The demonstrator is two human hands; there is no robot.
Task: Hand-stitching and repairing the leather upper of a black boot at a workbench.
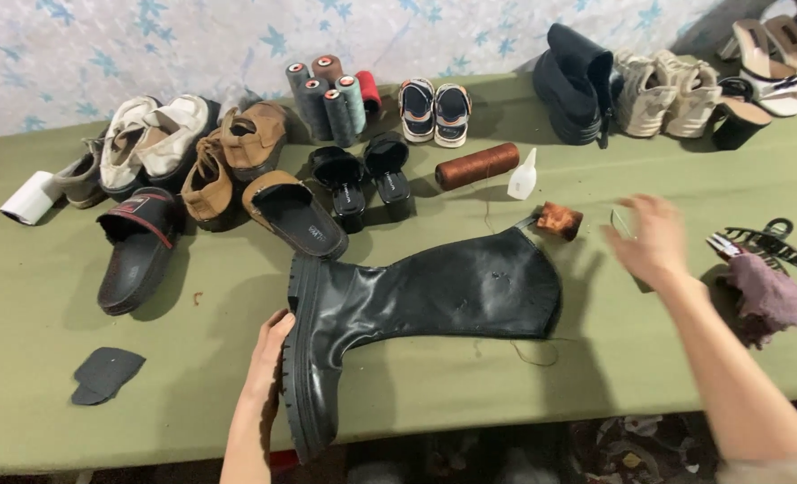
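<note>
Black leather, scuffed and creased: a tall boot [416,300] lies on its side across the middle of an olive-green tabletop [595,376], its thick lugged sole hanging over the near edge and its shaft pointing right. The left hand [268,345] rests flat against the sole by the heel, fingers loose, bracing it rather than gripping it. The right hand [654,237] hovers to the right of the boot's open top, blurred, fingers spread and holding nothing; a small clear item beside it is too blurred to tell.

Just beyond the boot top lies a small tool with a brown wooden handle [560,220], near a spool of brown thread [476,166] and a little white glue bottle [524,175]. A loose thread [533,351] trails from the boot's lower edge. Behind stand upright thread cones [331,94] and many shoes and sandals. At right lie a black hair claw [770,242] and a mauve cloth [770,296]; at left, a dark cut-out patch [104,374].

Risks, as I judge them: with only a light brace at the sole, the overhanging boot could slide or tip off the edge. The moving hand could catch the tool's metal end, knock over the glue bottle, or snag the loose thread.
</note>
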